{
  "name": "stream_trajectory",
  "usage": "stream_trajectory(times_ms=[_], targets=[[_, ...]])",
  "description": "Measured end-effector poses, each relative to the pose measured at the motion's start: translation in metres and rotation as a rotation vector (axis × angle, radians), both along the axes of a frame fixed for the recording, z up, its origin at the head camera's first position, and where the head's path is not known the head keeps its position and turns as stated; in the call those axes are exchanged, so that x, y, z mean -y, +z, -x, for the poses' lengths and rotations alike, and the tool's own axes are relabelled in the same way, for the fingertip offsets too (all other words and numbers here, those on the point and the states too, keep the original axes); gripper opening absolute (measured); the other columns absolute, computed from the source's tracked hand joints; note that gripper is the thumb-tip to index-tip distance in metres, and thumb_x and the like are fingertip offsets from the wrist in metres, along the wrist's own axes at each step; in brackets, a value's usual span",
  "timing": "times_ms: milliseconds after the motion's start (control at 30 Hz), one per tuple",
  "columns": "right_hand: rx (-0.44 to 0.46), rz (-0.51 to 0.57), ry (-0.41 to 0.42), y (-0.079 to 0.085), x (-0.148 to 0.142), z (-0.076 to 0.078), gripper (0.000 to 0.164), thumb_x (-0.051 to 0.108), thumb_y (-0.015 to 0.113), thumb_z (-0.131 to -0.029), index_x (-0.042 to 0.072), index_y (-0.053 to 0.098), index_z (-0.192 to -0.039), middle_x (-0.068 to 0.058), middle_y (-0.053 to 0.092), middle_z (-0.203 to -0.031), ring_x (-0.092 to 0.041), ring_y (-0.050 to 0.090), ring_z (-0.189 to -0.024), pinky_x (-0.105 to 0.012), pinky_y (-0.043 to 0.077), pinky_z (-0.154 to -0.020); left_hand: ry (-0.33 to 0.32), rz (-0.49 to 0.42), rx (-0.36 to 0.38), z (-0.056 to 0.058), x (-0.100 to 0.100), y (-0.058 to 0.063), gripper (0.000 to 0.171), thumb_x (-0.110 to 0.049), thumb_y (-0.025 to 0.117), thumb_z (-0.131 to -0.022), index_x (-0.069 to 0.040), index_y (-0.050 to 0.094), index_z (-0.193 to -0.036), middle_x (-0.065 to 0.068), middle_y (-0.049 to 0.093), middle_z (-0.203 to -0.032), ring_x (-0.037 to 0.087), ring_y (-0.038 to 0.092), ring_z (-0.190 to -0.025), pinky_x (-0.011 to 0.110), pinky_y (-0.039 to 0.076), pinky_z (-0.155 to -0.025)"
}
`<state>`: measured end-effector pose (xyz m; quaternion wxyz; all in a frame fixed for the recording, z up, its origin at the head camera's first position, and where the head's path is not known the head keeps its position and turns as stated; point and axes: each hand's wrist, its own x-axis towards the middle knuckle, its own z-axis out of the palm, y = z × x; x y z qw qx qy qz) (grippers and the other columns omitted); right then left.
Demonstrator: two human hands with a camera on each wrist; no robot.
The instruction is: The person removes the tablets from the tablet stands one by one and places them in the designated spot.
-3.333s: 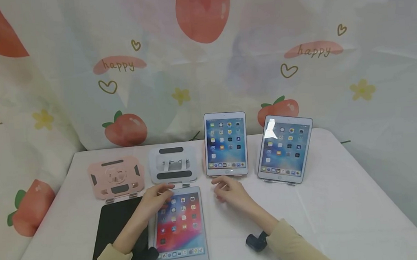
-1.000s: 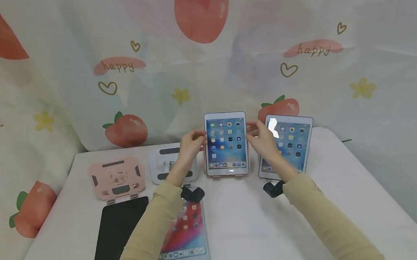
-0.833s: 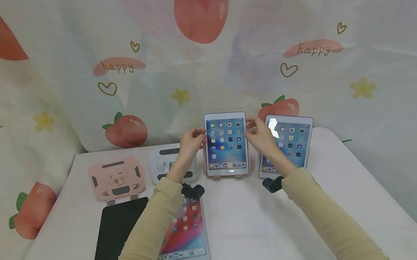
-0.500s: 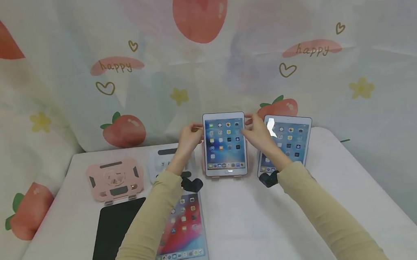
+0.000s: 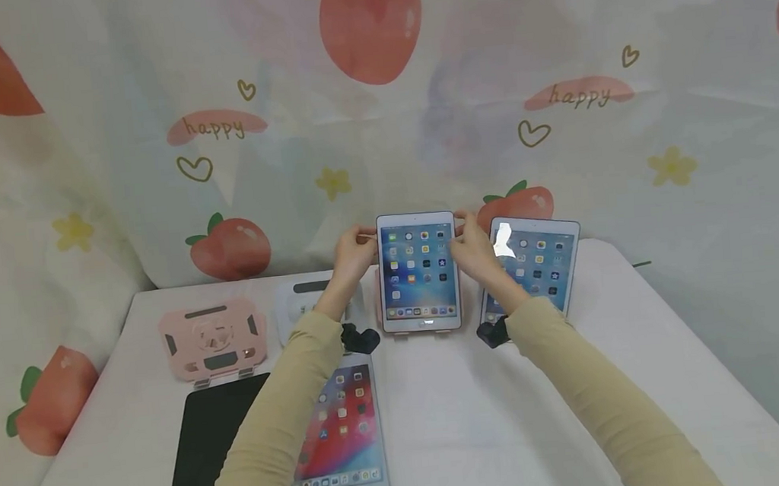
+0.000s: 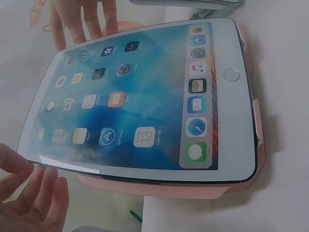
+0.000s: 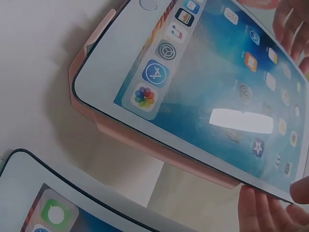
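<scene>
A white-framed tablet leans upright on a pink tablet stand, its lit blue screen towards me. My left hand pinches its left edge near the top, the thumb beside the edge and the fingers partly behind. On the opposite edge my right hand grips at about the same height, thumb at the front and fingers at the back. In the left wrist view the stand's lip holds the tablet's bottom edge. Most of the stand is hidden behind the tablet.
A second tablet leans at the right, partly behind my right wrist. At the left stand a pink stand and a white stand. A black tablet-shaped slab and a red-screen tablet lie in front on the white tablecloth.
From beside the red-screen tablet both hands have moved up and forward to the middle tablet's sides. Over the last second they slide slightly higher along its edges. The tablet stays in place.
</scene>
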<state>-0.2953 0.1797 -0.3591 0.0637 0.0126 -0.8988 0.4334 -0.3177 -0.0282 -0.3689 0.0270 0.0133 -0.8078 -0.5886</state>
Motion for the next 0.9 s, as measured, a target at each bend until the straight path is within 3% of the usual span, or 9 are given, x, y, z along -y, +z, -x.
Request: stream_trajectory(times_ms=[133, 367, 667, 900], targets=[[-0.020, -0.008, -0.030, -0.004, 0.002, 0.003, 0.055, 0.003, 0.035, -0.094, 0.007, 0.024, -0.148, -0.023, 0.050, -0.126, -0.031, 0.052, -0.097, -0.033, 0.044, -0.075, 0.013, -0.046, -0.003, 0.000, -0.002, -0.003, 0.029, -0.008, 0.050, -0.092, -0.001, 0.061, -0.119, 0.016, 0.062, -0.105, 0.023, 0.063, -0.089, 0.033, 0.058, -0.080], [-0.077, 0.018, -0.113, -0.011, 0.004, 0.005, 0.049, 0.005, 0.042, -0.096, 0.011, 0.034, -0.144, -0.020, 0.055, -0.117, -0.032, 0.058, -0.100, -0.035, 0.047, -0.076, 0.027, -0.084, -0.023, 0.001, -0.006, -0.011, 0.027, -0.009, 0.051, -0.095, -0.003, 0.061, -0.120, 0.017, 0.062, -0.107, 0.019, 0.061, -0.085, 0.031, 0.058, -0.077], [-0.115, 0.024, -0.139, -0.014, 0.006, 0.006, 0.050, 0.001, 0.044, -0.093, 0.012, 0.038, -0.142, -0.018, 0.056, -0.109, -0.028, 0.056, -0.088, -0.030, 0.042, -0.068, 0.049, -0.089, -0.027, 0.002, -0.008, -0.013, 0.030, -0.002, 0.053, -0.091, -0.002, 0.061, -0.120, 0.017, 0.061, -0.106, 0.021, 0.059, -0.090, 0.034, 0.057, -0.079], [-0.120, 0.055, -0.158, -0.015, 0.007, 0.004, 0.047, 0.004, 0.044, -0.096, 0.014, 0.039, -0.142, -0.017, 0.056, -0.110, -0.029, 0.057, -0.091, -0.028, 0.043, -0.066, 0.048, -0.143, -0.011, 0.000, -0.007, -0.012, 0.029, -0.001, 0.054, -0.092, -0.003, 0.061, -0.119, 0.013, 0.058, -0.101, 0.018, 0.057, -0.085, 0.033, 0.056, -0.079]])
